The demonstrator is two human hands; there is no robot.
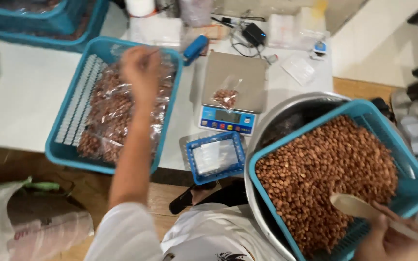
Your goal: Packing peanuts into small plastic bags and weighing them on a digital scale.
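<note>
Fingers of our right hand (383, 239) curl tight around the wooden scoop (359, 208), its long axis pointing far-left into the peanuts (325, 169). Our left hand (140, 67) hovers over the bagged peanuts (112, 111); too blurry to tell its fingers.

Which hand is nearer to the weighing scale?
Left. The left hand is over the basket of bags, just left of the scale. The right hand holds a spoon, far below-right.

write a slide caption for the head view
Left hand over bagged peanuts in a blue basket; right hand holds a wooden scoop in loose peanuts.
</note>
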